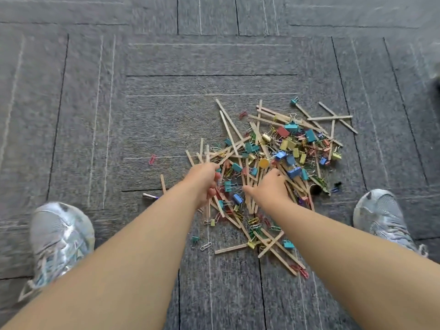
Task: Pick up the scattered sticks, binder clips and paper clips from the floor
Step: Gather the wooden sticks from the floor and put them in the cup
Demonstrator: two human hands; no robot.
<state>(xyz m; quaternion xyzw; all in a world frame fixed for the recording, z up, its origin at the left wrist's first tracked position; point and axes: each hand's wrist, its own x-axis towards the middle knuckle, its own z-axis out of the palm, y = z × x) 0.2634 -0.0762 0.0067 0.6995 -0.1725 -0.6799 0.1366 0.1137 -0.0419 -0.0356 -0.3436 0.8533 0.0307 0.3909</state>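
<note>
A heap of thin wooden sticks (329, 118), coloured binder clips (291, 127) and paper clips (206, 246) lies scattered on the grey carpet. My left hand (204, 181) grips a bundle of sticks (208, 158) at the heap's near-left side; the sticks stick out above and below its fist. My right hand (270, 186) reaches down into the middle of the heap with curled fingers on sticks there; what lies under its palm is hidden. A stray pink paper clip (152, 159) lies apart to the left.
My two grey sneakers stand on either side of the heap, the left shoe (59, 236) and the right shoe (381, 215). A small metallic pen-like thing (150, 196) lies left of my left forearm. A dark round object (316, 189) sits at the heap's right edge.
</note>
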